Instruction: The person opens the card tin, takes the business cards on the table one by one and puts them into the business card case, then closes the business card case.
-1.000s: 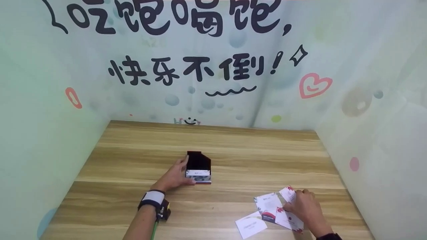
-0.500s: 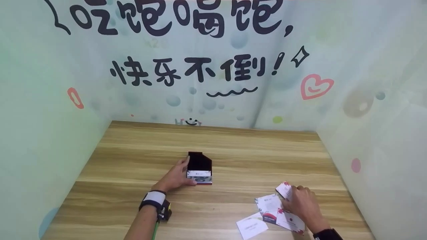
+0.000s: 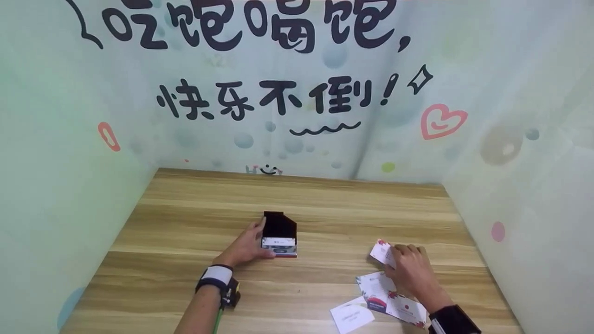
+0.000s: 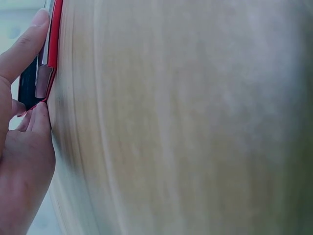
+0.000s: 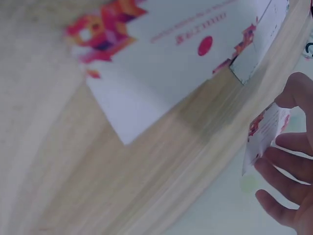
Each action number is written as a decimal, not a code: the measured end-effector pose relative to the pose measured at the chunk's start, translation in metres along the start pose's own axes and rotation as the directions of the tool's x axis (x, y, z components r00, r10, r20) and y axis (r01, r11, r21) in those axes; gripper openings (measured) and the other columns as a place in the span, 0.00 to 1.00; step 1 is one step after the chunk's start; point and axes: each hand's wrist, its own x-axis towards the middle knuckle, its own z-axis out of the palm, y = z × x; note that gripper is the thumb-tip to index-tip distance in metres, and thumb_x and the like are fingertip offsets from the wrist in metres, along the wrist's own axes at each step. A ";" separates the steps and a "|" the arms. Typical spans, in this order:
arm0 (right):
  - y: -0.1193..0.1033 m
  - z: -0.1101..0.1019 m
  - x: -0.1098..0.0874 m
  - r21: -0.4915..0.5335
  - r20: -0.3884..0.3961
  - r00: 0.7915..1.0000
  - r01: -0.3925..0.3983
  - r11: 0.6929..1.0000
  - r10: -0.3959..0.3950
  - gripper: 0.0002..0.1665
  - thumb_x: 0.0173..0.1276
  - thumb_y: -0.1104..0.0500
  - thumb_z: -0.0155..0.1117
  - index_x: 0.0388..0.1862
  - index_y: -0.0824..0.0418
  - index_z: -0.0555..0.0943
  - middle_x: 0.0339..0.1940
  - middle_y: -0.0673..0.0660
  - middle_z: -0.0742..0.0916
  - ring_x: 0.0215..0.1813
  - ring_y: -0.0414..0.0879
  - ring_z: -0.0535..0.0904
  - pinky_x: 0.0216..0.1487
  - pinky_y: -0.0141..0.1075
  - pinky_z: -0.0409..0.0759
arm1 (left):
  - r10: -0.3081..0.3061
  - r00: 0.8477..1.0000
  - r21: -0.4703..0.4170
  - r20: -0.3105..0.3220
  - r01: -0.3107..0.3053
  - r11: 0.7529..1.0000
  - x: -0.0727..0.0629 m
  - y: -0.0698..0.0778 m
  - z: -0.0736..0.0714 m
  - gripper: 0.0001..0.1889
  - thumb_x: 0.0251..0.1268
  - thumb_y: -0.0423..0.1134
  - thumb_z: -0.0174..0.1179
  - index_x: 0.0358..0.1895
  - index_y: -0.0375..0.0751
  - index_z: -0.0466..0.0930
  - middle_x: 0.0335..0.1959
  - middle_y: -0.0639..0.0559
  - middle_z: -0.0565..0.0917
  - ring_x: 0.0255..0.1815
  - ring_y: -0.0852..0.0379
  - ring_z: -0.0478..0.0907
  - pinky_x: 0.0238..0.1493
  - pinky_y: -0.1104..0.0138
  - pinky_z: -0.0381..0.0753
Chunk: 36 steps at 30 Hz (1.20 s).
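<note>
My left hand [image 3: 242,247] grips the left side of a black business card holder [image 3: 279,224] on the table, its thumb across the low front. A white card [image 3: 278,241] stands inside the holder, above a patterned front. The left wrist view shows the red edge [image 4: 55,39] of the holder between thumb and fingers. Over to the right, my right hand [image 3: 412,271] pinches a white business card [image 3: 380,252] with red corner decoration. In the right wrist view that card [image 5: 264,134] is tilted between thumb and fingers, raised off the table.
Under and beside my right hand lie loose cards: a white one with a dark and red end [image 3: 375,285], one with red corners [image 3: 408,310], and a plainer white one [image 3: 351,317]. A printed backdrop [image 3: 260,144] encloses the wooden table [image 3: 209,195] at back and sides.
My right hand has lifted the red-decorated card off the loose pile and moved it up and left. The left hand keeps its hold on the card holder.
</note>
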 end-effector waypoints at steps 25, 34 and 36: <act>-0.025 0.012 0.045 -0.027 -0.169 0.945 0.278 0.960 -0.278 0.20 0.44 0.60 0.82 0.37 0.64 0.85 0.40 0.62 0.89 0.41 0.57 0.84 0.42 0.51 0.83 | 0.032 0.999 -0.027 -0.001 -0.032 0.999 0.001 -0.002 -0.001 0.61 0.47 0.40 0.79 0.80 0.34 0.44 0.77 0.24 0.50 0.79 0.31 0.54 0.79 0.47 0.56; -0.046 0.025 0.066 -0.076 -0.235 0.905 0.346 0.935 -0.354 0.21 0.39 0.56 0.82 0.33 0.61 0.85 0.35 0.56 0.88 0.36 0.53 0.82 0.38 0.44 0.80 | 0.012 1.000 -0.004 -0.002 -0.012 1.000 -0.001 0.000 0.000 0.61 0.47 0.41 0.79 0.80 0.36 0.46 0.78 0.25 0.50 0.78 0.31 0.54 0.79 0.46 0.56; -0.051 0.028 0.070 -0.099 -0.248 0.897 0.351 0.931 -0.365 0.22 0.38 0.54 0.82 0.33 0.59 0.84 0.34 0.55 0.87 0.36 0.52 0.82 0.37 0.43 0.78 | 0.021 1.000 -0.011 -0.005 -0.021 1.000 -0.001 -0.001 0.000 0.61 0.47 0.41 0.79 0.80 0.35 0.46 0.78 0.24 0.50 0.79 0.30 0.52 0.79 0.45 0.54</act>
